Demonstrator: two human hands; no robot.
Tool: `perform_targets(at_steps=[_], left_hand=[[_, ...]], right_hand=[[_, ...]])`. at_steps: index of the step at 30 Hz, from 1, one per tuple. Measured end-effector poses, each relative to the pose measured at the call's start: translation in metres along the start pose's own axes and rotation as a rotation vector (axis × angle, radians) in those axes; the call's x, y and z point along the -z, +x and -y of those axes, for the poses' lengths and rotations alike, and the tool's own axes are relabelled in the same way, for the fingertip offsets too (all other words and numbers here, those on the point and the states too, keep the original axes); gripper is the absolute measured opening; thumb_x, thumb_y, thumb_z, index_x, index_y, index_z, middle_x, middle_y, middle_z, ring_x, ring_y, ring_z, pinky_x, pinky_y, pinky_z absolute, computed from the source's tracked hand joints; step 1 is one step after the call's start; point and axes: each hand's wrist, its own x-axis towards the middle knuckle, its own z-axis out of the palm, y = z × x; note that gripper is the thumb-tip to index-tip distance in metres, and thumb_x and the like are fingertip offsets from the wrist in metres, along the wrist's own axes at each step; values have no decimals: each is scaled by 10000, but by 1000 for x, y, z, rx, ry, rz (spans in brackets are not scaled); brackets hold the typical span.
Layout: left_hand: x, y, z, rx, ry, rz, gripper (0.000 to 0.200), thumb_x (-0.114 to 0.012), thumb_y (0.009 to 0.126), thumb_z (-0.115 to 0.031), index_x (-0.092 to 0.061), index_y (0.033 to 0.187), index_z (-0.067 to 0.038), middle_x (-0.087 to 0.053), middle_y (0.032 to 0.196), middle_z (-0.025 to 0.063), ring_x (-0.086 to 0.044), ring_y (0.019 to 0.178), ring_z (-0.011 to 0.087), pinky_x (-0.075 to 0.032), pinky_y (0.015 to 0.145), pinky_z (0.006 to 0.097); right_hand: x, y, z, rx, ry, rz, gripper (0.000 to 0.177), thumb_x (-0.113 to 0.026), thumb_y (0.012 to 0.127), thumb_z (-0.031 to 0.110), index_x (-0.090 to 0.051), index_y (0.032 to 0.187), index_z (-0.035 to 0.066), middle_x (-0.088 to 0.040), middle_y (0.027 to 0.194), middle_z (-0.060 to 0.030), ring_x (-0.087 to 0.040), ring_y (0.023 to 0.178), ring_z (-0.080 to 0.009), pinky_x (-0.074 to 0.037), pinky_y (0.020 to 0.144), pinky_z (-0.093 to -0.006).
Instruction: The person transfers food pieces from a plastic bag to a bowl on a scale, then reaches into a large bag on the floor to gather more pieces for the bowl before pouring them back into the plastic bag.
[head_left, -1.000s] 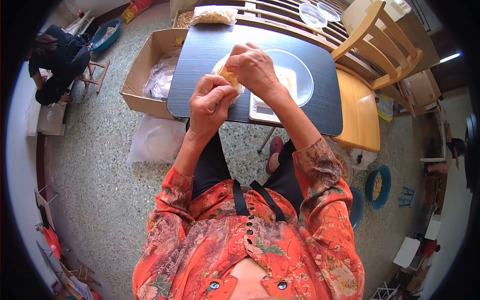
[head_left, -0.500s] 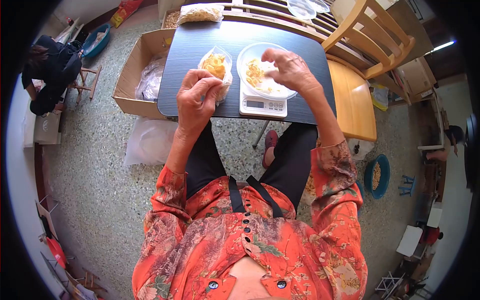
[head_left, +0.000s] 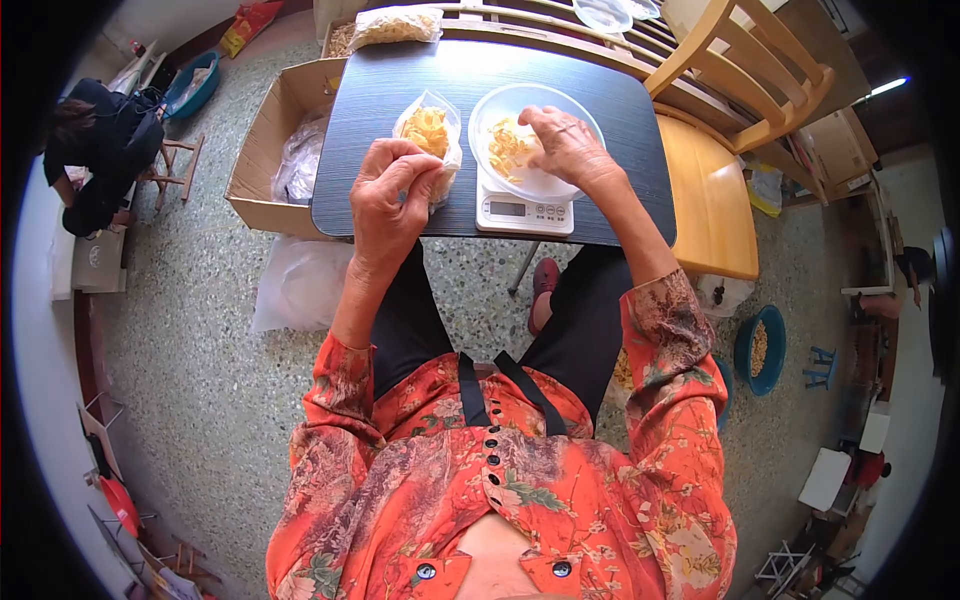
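Note:
My left hand (head_left: 393, 195) pinches the edge of a clear plastic bag (head_left: 447, 178) that stands on the dark table. Yellow dried pieces (head_left: 427, 131) fill the bag's upper part. To the right, a translucent bowl (head_left: 590, 110) rests on a white kitchen scale (head_left: 525, 213). More yellow dried pieces (head_left: 508, 146) lie in the bowl's left side. My right hand (head_left: 570, 148) is over the bowl, fingers apart and slightly curled, with nothing visible in them.
A filled bag (head_left: 397, 27) lies at the back edge of the table (head_left: 400, 75). Left of it stands a cardboard box (head_left: 262, 130) with plastic bags inside. A wooden chair (head_left: 712, 215) is close on the right. Another person (head_left: 105, 135) sits at the far left.
My right hand has dropped slightly lower over the bowl, its fingers more spread. My left hand keeps its pinch on the bag.

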Motion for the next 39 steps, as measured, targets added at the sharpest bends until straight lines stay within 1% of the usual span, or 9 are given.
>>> perform_targets(at_steps=[3,9,12,19,29,32,34,36,39], left_hand=[[-2,0,0,-1,-6,5,146,-775,770,44,-737,901,-7,-639,908,78,-640,841,209,-532,755,315],[0,0,2,9,-8,5,155,-777,766,45,-740,908,-5,-636,904,79,-640,840,209,-534,756,318],[0,1,1,8,-11,6,161,-778,762,47,-741,909,-6,-637,903,81,-641,845,210,-534,763,320],[2,0,4,9,-6,0,156,-770,769,47,-742,911,-11,-639,908,82,-641,853,216,-534,770,320],[3,1,3,7,-4,-8,148,-770,771,45,-738,904,-10,-638,900,85,-640,849,218,-532,767,323],[4,1,3,26,-9,14,172,-778,781,51,-745,927,-33,-643,948,63,-644,892,196,-524,811,311],[5,1,3,28,-5,14,170,-778,782,48,-745,927,-35,-642,943,63,-644,893,196,-525,813,311],[4,2,3,28,-6,14,169,-777,783,48,-746,926,-36,-642,940,63,-644,894,195,-524,814,310],[3,2,0,35,-11,9,167,-772,783,53,-750,924,-35,-641,937,63,-642,892,193,-524,814,309]], right_hand=[[-6,7,-9,-15,361,21,575,-842,763,258,-605,1277,162,-662,1191,-99,-631,1138,-274,-519,1007,-396],[4,-9,2,-27,217,13,721,-809,711,506,-598,1353,254,-629,1229,-142,-633,1165,-283,-520,990,-452],[4,-7,17,-47,120,1,806,-838,657,531,-579,1384,298,-613,1240,-123,-632,1166,-294,-521,987,-454],[1,0,27,-54,75,-54,382,-763,857,327,-672,1226,286,-625,1157,-95,-651,1080,-267,-542,938,-392],[-16,8,6,54,143,-171,107,-769,844,141,-774,944,105,-697,897,-107,-694,850,-208,-570,801,-329],[-13,9,-6,94,326,-256,92,-764,840,73,-778,931,62,-735,831,-95,-703,740,-170,-583,683,-280],[1,2,-10,-43,764,-301,94,-750,859,88,-778,930,33,-744,748,-110,-728,723,-184,-609,620,-284],[4,-1,-18,-73,1058,-292,132,-739,889,86,-753,960,-25,-745,830,-130,-735,801,-180,-633,620,-265],[5,0,-23,-289,1850,-266,282,-731,901,89,-669,1134,-58,-710,1042,-187,-737,881,-260,-670,746,-308]])
